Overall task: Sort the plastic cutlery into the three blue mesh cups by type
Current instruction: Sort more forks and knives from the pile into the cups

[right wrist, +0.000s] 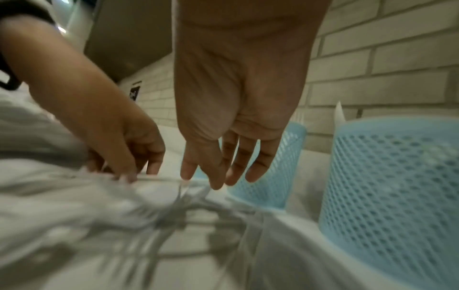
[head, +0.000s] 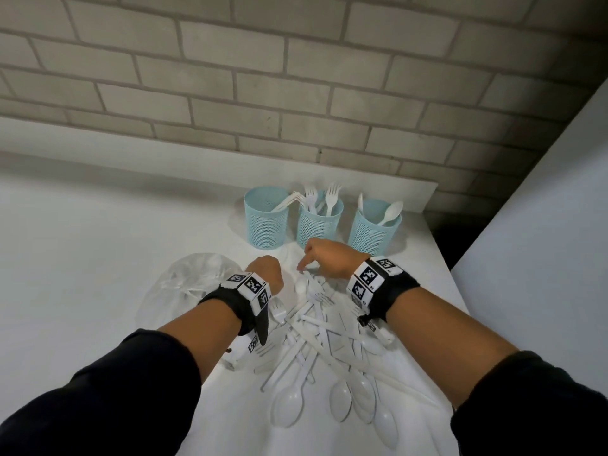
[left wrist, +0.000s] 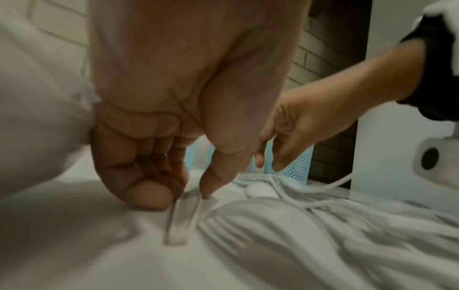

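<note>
Three blue mesh cups stand in a row at the back: the left cup (head: 266,222), the middle cup (head: 319,223) with forks, the right cup (head: 375,228) with spoons. A pile of white plastic cutlery (head: 316,340) lies on the white table between my forearms. My left hand (head: 265,269) is at the pile's far left edge. In the left wrist view the left hand (left wrist: 183,193) pinches the end of a flat white cutlery handle (left wrist: 182,217) between thumb and curled fingers. My right hand (head: 307,264) hangs with straight fingers (right wrist: 216,182), its tips touching pieces at the pile's far end.
A crumpled clear plastic bag (head: 194,281) lies left of my left hand. A brick wall rises behind the cups. A tall white panel (head: 543,225) stands on the right, beyond the table's right edge (head: 457,291). Two cups (right wrist: 392,186) are close beside my right hand.
</note>
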`<state>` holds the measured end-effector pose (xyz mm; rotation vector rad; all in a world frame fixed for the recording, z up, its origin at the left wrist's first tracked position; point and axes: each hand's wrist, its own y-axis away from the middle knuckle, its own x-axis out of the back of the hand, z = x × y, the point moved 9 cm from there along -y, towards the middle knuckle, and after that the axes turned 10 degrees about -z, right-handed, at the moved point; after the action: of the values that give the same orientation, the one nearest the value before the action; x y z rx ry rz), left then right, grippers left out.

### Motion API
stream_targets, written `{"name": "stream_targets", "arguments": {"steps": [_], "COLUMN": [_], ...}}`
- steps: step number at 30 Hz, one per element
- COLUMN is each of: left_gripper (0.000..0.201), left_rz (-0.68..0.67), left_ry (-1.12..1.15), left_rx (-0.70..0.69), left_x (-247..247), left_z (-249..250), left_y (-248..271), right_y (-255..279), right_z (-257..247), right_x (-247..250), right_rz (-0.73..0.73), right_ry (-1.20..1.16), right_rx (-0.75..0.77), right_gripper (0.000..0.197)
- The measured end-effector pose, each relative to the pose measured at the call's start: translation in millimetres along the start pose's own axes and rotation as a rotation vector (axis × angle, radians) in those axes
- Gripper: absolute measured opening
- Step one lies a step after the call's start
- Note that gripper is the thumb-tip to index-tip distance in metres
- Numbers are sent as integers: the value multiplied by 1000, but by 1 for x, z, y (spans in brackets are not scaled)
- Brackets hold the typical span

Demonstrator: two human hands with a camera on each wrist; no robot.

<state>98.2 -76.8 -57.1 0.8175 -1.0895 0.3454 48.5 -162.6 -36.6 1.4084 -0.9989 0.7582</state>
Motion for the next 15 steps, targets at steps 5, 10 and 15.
{"name": "stream_targets", "arguments": {"steps": [5, 10, 15], "left_gripper": [29, 31, 31], "left_rz": [18, 7, -44], "left_ry": [41, 55, 155], "left_rx": [11, 8, 19], "left_x": [2, 1, 2], "left_z": [-5, -3, -3], "left_y": [5, 10, 18], "right_y": [4, 12, 19], "right_z": [14, 13, 13], "right_x": [-11, -4, 9], "right_rz": [81, 191, 257], "right_ry": [-115, 34, -17], "right_rx": [-32, 60, 46], "right_gripper": [28, 21, 13]}}
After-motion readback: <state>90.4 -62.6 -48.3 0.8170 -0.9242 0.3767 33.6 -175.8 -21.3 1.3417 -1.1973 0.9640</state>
